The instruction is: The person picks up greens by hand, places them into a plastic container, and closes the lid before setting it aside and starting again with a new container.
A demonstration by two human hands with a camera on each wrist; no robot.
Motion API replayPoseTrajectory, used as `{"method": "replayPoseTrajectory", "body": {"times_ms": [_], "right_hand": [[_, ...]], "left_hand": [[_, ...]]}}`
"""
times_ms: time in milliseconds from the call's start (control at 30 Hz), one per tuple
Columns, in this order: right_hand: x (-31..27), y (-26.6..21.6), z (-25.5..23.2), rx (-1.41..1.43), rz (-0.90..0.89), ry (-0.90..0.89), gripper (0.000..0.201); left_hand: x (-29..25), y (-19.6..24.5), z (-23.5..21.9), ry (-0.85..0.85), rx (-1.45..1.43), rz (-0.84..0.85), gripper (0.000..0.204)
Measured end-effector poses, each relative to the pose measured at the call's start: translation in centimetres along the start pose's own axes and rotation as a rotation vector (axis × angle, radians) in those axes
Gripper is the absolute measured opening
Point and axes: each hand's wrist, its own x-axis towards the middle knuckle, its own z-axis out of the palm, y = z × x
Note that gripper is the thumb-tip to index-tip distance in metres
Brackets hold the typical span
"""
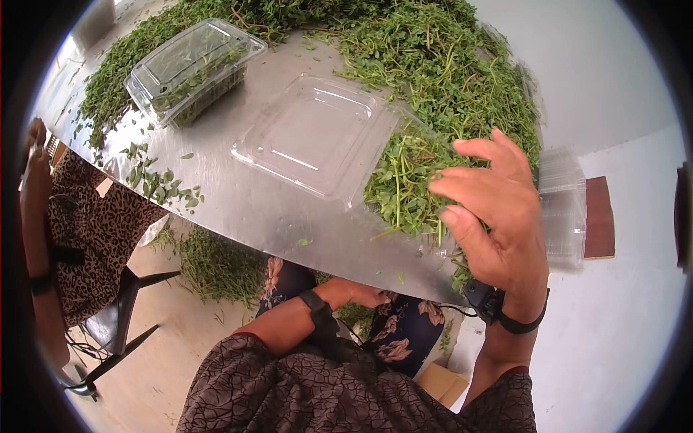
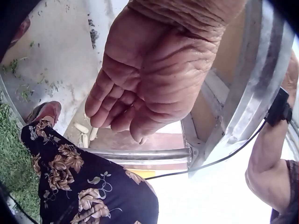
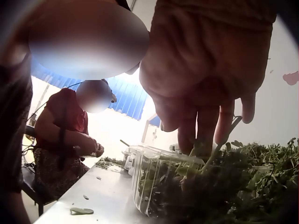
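Observation:
My right hand (image 1: 494, 206) is over the right side of an open clear plastic container, fingers bent and spread, thumb apart. Leafy green stems (image 1: 404, 180) fill that container, and its empty lid (image 1: 307, 141) lies flat to the left. In the right wrist view the fingertips of my right hand (image 3: 205, 70) point down at the greens by the container's clear wall (image 3: 142, 184), a stem rising beside them; whether they touch it I cannot tell. Below the table edge, near my lap, hangs my left hand (image 2: 149, 79), its fingers loosely curled and holding nothing.
A closed container of greens (image 1: 195, 72) stands at the back left of the metal table (image 1: 238, 216). Piled greens (image 1: 447, 65) cover the back and right. Stacked clear containers (image 1: 563, 209) are at the right edge. Another person (image 3: 65, 126) sits across the table's left side.

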Motion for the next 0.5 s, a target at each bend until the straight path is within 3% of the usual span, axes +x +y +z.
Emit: {"method": "replayPoseTrajectory", "body": {"times_ms": [67, 133, 300, 500], "right_hand": [[0.2, -0.1, 0.7, 0.010, 0.011, -0.041, 0.019], [0.5, -0.2, 1.3, 0.036, 0.007, -0.088, 0.024], [1.2, -0.5, 3.3, 0.225, -0.051, -0.231, 0.036], [1.1, -0.7, 2.0, 0.199, -0.021, -0.218, 0.040]], "left_hand": [[0.3, -1.0, 0.9, -0.041, -0.054, 0.051, 0.032], [0.0, 0.3, 0.1, -0.021, 0.116, -0.015, 0.034], [1.1, -4.2, 3.9, 0.066, 0.080, 0.064, 0.032], [1.1, -5.3, 4.9, 0.148, -0.029, 0.063, 0.033]]}}
